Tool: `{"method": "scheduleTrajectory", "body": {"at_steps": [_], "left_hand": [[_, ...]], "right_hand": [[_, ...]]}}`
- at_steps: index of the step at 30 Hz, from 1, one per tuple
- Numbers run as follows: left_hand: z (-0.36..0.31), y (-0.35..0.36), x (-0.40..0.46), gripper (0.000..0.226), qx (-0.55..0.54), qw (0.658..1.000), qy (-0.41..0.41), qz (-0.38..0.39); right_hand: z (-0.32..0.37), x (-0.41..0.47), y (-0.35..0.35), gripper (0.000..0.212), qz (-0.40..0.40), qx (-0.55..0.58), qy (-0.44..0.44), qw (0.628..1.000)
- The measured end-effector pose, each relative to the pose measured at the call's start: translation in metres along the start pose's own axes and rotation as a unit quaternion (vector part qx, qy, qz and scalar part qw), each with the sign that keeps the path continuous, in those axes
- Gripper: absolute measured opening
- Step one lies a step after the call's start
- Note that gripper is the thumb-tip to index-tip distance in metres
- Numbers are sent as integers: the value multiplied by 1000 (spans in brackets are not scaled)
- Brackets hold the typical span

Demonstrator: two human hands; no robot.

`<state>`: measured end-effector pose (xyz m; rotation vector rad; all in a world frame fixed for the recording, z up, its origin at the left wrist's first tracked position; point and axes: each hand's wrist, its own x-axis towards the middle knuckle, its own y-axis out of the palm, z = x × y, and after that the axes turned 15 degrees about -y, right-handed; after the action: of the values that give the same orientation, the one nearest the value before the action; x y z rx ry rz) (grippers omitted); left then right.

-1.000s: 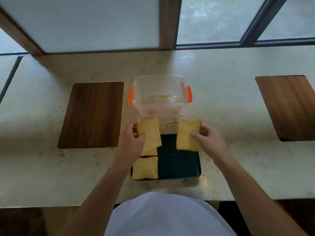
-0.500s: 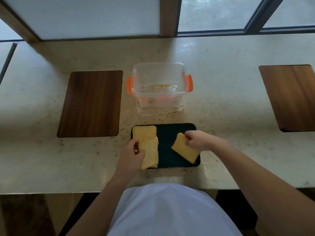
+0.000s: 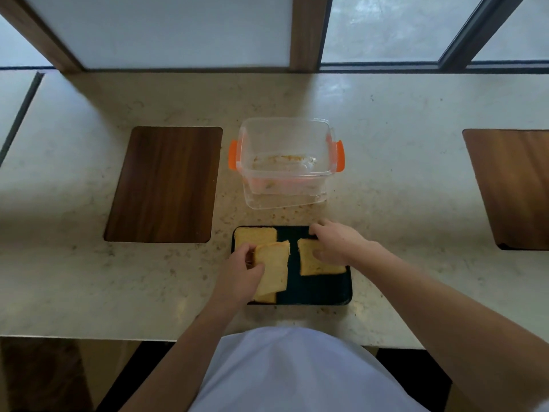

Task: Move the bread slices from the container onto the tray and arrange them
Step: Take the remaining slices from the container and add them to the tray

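A dark tray [image 3: 320,289] lies at the counter's near edge. One bread slice [image 3: 255,236] lies flat in its far left corner. My left hand [image 3: 242,272] grips a second slice [image 3: 273,267], tilted above the tray's left side, and a further slice [image 3: 266,298] peeks out beneath it. My right hand [image 3: 335,243] rests fingers-down on another slice [image 3: 318,261] lying flat on the tray's right half. Behind the tray stands the clear plastic container [image 3: 286,162] with orange clips, holding only crumbs.
Two dark wooden boards are set in the pale stone counter, one at the left [image 3: 165,184] and one at the right edge [image 3: 514,187]. Windows with wooden frames run along the back. Crumbs lie between container and tray.
Both hands brought slices from near the container down to the tray. The right slice now lies flat and squared on the right half. The left slice remains tilted in my hand.
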<state>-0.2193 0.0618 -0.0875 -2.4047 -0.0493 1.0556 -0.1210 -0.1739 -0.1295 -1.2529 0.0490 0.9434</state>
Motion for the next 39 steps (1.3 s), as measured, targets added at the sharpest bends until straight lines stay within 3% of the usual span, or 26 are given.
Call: {"method": "scheduleTrajectory", "body": {"at_steps": [4, 8, 16, 21, 39], "left_hand": [[-1, 0, 4, 34, -2, 1000, -5, 2], [-2, 3, 6, 37, 10, 1000, -6, 8], [-1, 2, 4, 37, 15, 1000, -5, 2], [-3, 1, 3, 34, 23, 1000, 1, -6], [-5, 4, 4, 38, 1, 1000, 0, 1]], "right_hand": [[1, -22, 23, 72, -94, -9, 12, 995], [12, -50, 51, 91, -141, -21, -1, 990], [32, -61, 83, 63, -222, -16, -10, 975], [30, -57, 75, 50, -230, -22, 11, 973], [24, -44, 59, 55, -178, -23, 43, 983]]}}
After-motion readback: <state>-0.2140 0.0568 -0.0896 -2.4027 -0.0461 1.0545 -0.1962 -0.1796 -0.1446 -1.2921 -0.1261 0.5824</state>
